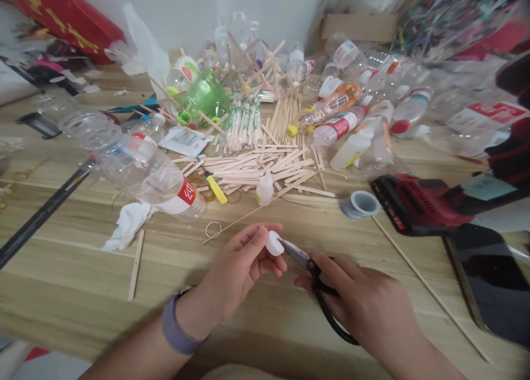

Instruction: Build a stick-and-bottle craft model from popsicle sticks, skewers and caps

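Observation:
My left hand (242, 267) pinches a small white bottle cap (274, 243) between thumb and fingers, just above the wooden table (83, 291). My right hand (368, 305) grips black-handled scissors (318, 289), whose blade tip touches the cap's right side. A grey band sits on my left wrist. Both hands are near the table's front edge, in the middle.
A heap of flat wooden sticks (256, 167) and skewers lies behind the hands, with a small glue bottle (264, 189), a yellow knife (216, 188) and a rubber band (213, 229). Clear plastic bottles (136, 164) lie left and at back right. A tape roll (361, 204) and red tool (418, 203) sit right.

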### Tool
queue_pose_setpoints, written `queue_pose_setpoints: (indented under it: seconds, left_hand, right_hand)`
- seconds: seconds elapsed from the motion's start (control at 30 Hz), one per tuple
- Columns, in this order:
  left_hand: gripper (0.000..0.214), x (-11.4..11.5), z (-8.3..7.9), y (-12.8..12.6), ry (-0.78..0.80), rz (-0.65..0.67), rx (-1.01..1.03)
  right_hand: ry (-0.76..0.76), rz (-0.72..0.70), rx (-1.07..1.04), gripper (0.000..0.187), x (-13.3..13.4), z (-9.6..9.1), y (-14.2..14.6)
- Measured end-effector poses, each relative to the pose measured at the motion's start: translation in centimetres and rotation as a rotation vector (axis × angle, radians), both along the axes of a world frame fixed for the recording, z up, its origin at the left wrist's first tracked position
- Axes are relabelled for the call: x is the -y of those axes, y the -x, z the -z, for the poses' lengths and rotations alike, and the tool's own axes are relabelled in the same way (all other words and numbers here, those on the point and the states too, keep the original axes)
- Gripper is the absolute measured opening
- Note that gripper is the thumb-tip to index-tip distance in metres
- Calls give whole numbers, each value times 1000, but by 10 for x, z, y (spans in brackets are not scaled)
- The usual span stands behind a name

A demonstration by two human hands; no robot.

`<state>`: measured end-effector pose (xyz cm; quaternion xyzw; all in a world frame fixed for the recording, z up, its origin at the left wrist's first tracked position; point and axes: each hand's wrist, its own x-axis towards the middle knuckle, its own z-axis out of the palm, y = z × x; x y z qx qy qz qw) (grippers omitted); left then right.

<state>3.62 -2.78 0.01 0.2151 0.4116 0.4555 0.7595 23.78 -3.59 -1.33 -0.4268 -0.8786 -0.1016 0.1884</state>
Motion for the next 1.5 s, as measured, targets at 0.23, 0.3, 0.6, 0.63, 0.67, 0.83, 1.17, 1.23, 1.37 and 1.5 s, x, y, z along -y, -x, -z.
queue_pose_setpoints:
  seconds: [0.23,0.3,0.6,0.63,0.67,0.83,1.17,1.23,1.37,1.5]
  left_hand:
    - [33,-1,3,2,51,-16,21]
    - [33,-1,3,2,63,-16,28]
    - [38,-2,2,0,84,-32,44]
    - [38,-2,2,0,81,-34,39]
    - [38,-2,2,0,79,-36,33]
    - [38,0,3,-2,58,-27,-15]
    - [40,6,10,-4,-28,-5,-285]
    - [42,8,11,-4,-47,-5,-335]
    - [44,10,11,-5,-74,6,-414]
    - [43,11,11,-7,-77,0,-471]
  right_hand:
    - [198,61,-72,49,0,6,-4]
    - [255,50,-96,47,1,5,-6]
    - [277,14,-77,46,4,6,-7]
    - [274,17,-66,49,3,6,-7]
    - [272,17,-56,50,3,6,-7]
    - [314,-11,-73,51,2,5,-4]
    - [275,17,-76,51,7,8,5]
    - [280,14,-99,54,8,7,8]
    - [238,34,-103,56,10,6,12]
    - [150,66,-19,60,12,6,16]
